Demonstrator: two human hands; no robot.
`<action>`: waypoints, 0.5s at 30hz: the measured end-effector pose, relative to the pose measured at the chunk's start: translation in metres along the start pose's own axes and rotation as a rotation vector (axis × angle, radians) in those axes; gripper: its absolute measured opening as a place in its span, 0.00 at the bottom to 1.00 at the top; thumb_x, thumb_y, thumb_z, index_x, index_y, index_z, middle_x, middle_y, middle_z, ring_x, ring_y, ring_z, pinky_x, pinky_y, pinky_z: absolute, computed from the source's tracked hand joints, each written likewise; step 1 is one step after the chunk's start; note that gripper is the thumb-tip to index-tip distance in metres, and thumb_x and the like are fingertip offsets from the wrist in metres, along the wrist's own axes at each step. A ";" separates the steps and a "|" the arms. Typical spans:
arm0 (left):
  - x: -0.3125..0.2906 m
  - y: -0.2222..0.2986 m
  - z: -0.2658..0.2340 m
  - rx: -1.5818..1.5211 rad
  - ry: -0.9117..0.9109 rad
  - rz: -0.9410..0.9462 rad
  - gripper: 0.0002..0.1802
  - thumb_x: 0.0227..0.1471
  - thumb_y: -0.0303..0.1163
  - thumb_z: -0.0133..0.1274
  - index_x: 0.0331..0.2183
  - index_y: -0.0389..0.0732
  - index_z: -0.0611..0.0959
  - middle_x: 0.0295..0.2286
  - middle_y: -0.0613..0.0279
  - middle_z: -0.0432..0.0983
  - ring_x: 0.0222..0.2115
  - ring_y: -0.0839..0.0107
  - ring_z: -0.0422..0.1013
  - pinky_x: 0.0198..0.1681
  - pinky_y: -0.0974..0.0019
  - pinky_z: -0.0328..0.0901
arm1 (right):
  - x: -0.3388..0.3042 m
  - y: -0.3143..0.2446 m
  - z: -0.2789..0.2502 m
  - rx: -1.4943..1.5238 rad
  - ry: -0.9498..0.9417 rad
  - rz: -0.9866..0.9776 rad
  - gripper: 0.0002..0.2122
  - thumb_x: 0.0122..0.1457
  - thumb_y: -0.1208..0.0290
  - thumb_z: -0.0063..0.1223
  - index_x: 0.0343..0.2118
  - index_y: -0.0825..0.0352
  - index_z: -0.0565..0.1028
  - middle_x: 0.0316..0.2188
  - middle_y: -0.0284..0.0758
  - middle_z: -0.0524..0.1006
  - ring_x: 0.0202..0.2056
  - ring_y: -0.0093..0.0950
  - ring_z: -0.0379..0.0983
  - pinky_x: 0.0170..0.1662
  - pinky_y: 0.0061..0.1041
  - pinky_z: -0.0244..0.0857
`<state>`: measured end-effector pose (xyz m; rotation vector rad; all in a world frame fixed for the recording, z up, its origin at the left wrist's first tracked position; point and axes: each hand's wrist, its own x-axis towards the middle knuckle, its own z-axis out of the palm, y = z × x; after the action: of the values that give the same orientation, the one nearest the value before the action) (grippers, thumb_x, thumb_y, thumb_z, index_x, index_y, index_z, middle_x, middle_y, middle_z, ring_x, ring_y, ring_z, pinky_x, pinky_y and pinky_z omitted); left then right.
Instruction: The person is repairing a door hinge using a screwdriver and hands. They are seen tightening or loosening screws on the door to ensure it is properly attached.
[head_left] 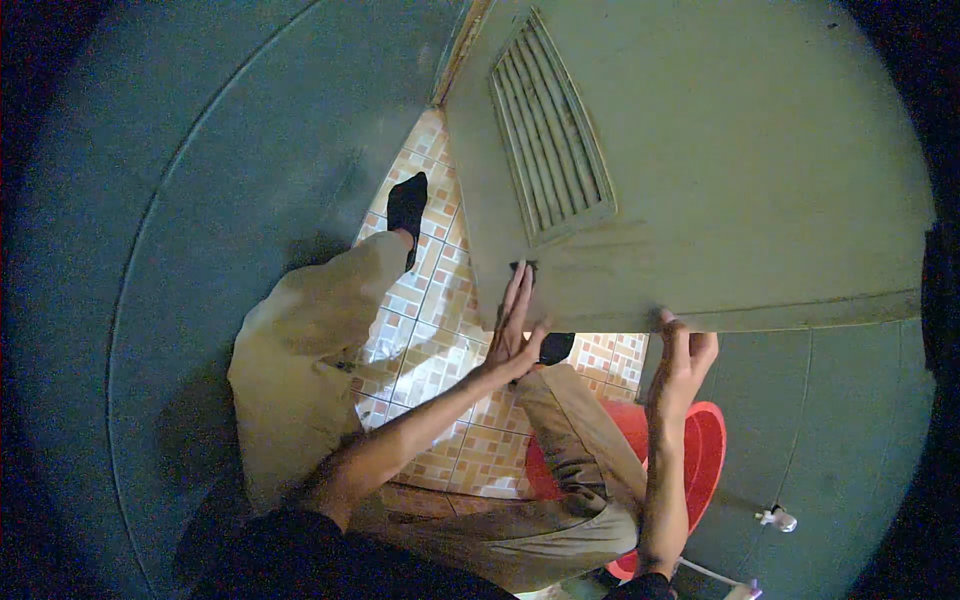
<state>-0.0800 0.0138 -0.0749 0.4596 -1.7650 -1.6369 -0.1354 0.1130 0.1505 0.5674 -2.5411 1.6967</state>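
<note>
A greenish-beige door [740,170] with a slatted vent [550,130] stands in front of me. My left hand [513,345] lies against its lower part, below the vent. Its first fingers are stretched out together, and the thumb is spread to the right. Under those fingertips shows a small dark patch [531,268]; I cannot tell whether it is a hole or a loose piece. My right hand [683,365] grips the door's edge, thumb on the face and the other fingers curled behind it. Faint dark smears mark the surface right of the left fingertips.
A red plastic basin [708,450] stands at the right, partly behind my right forearm. Dark green walls [240,180] rise on both sides. The floor [430,370] is patterned tile in white and orange. A small tap [778,518] sticks out at the lower right.
</note>
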 end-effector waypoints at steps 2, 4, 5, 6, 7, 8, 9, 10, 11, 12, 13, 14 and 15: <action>-0.003 -0.007 0.006 0.016 0.053 0.014 0.39 0.58 0.39 0.46 0.66 0.37 0.52 0.64 0.43 0.50 0.65 0.49 0.47 0.67 0.53 0.42 | 0.001 0.002 0.000 -0.011 0.017 -0.011 0.12 0.58 0.71 0.58 0.40 0.72 0.71 0.41 0.38 0.70 0.40 0.27 0.69 0.46 0.29 0.65; 0.016 -0.056 0.011 -0.036 0.105 -0.187 0.38 0.59 0.42 0.43 0.65 0.37 0.54 0.63 0.42 0.51 0.65 0.49 0.48 0.67 0.53 0.44 | 0.001 0.001 0.005 0.006 0.028 -0.035 0.12 0.58 0.71 0.58 0.40 0.72 0.71 0.41 0.38 0.70 0.40 0.27 0.69 0.46 0.29 0.65; 0.027 -0.080 0.011 -0.091 0.151 -0.392 0.37 0.60 0.45 0.40 0.65 0.36 0.55 0.63 0.42 0.52 0.64 0.48 0.49 0.66 0.53 0.45 | 0.001 0.003 0.008 0.017 0.042 -0.054 0.12 0.58 0.72 0.57 0.41 0.72 0.71 0.41 0.37 0.70 0.40 0.27 0.69 0.46 0.28 0.65; 0.034 -0.093 0.010 -0.063 0.101 -0.434 0.37 0.60 0.47 0.38 0.64 0.36 0.56 0.62 0.41 0.53 0.64 0.49 0.49 0.66 0.54 0.46 | 0.001 0.002 0.006 0.004 0.051 -0.053 0.12 0.58 0.72 0.57 0.41 0.72 0.71 0.41 0.37 0.70 0.40 0.27 0.69 0.46 0.28 0.65; 0.040 -0.107 -0.001 -0.026 0.060 -0.473 0.37 0.61 0.49 0.36 0.63 0.35 0.58 0.61 0.41 0.55 0.63 0.49 0.50 0.66 0.54 0.47 | 0.001 0.003 0.007 0.051 0.048 -0.030 0.12 0.58 0.72 0.57 0.42 0.72 0.70 0.41 0.37 0.70 0.40 0.27 0.69 0.47 0.29 0.65; 0.049 -0.120 -0.012 -0.018 -0.046 -0.458 0.36 0.61 0.49 0.37 0.62 0.35 0.60 0.61 0.41 0.55 0.63 0.50 0.52 0.65 0.54 0.47 | 0.002 0.003 0.006 0.097 0.051 -0.014 0.12 0.59 0.72 0.57 0.42 0.72 0.70 0.41 0.37 0.70 0.40 0.27 0.69 0.47 0.29 0.65; 0.054 -0.123 -0.015 -0.237 -0.008 -0.566 0.36 0.61 0.49 0.37 0.61 0.34 0.61 0.61 0.42 0.56 0.63 0.51 0.52 0.65 0.54 0.47 | 0.003 0.002 0.005 0.097 0.052 -0.017 0.12 0.59 0.72 0.57 0.42 0.72 0.70 0.41 0.37 0.70 0.40 0.27 0.69 0.47 0.29 0.65; 0.053 -0.122 -0.013 -0.171 0.016 -0.481 0.35 0.61 0.48 0.38 0.62 0.34 0.61 0.61 0.42 0.55 0.63 0.50 0.52 0.65 0.54 0.47 | 0.004 0.001 0.005 0.043 0.015 -0.008 0.14 0.61 0.70 0.52 0.46 0.71 0.67 0.44 0.37 0.68 0.44 0.27 0.68 0.51 0.30 0.63; 0.045 -0.115 -0.010 -0.105 0.031 -0.405 0.35 0.61 0.48 0.38 0.62 0.34 0.61 0.62 0.42 0.54 0.63 0.50 0.51 0.65 0.55 0.47 | 0.003 0.003 0.003 -0.018 -0.018 0.011 0.15 0.64 0.69 0.48 0.50 0.70 0.64 0.46 0.37 0.67 0.47 0.28 0.68 0.55 0.31 0.61; 0.034 -0.104 -0.003 -0.108 0.027 -0.414 0.35 0.61 0.48 0.38 0.62 0.34 0.61 0.62 0.42 0.54 0.63 0.50 0.51 0.65 0.55 0.47 | 0.001 0.004 0.001 -0.025 -0.018 0.018 0.15 0.64 0.69 0.48 0.50 0.70 0.64 0.46 0.37 0.67 0.47 0.28 0.68 0.55 0.31 0.61; 0.021 -0.092 0.006 -0.088 0.069 -0.283 0.36 0.60 0.47 0.40 0.62 0.35 0.59 0.62 0.42 0.53 0.63 0.49 0.50 0.66 0.54 0.46 | 0.001 0.004 0.000 0.005 -0.030 0.019 0.15 0.65 0.69 0.48 0.49 0.70 0.64 0.46 0.37 0.67 0.47 0.28 0.68 0.55 0.31 0.61; 0.012 -0.077 0.012 -0.064 0.119 -0.149 0.38 0.59 0.47 0.42 0.63 0.35 0.58 0.63 0.42 0.52 0.64 0.48 0.49 0.66 0.54 0.46 | 0.002 0.005 0.000 0.041 -0.048 0.016 0.14 0.65 0.68 0.48 0.49 0.70 0.64 0.45 0.36 0.67 0.48 0.28 0.68 0.56 0.31 0.61; 0.004 -0.056 0.018 -0.074 0.116 -0.156 0.38 0.59 0.47 0.42 0.63 0.35 0.58 0.63 0.42 0.52 0.64 0.48 0.49 0.66 0.54 0.46 | 0.002 0.008 -0.003 0.029 -0.046 0.019 0.14 0.65 0.68 0.48 0.49 0.70 0.64 0.45 0.36 0.67 0.48 0.28 0.68 0.56 0.31 0.61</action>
<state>-0.1054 0.0163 -0.1280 0.6582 -1.6127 -1.7391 -0.1403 0.1179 0.1454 0.5934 -2.5652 1.7492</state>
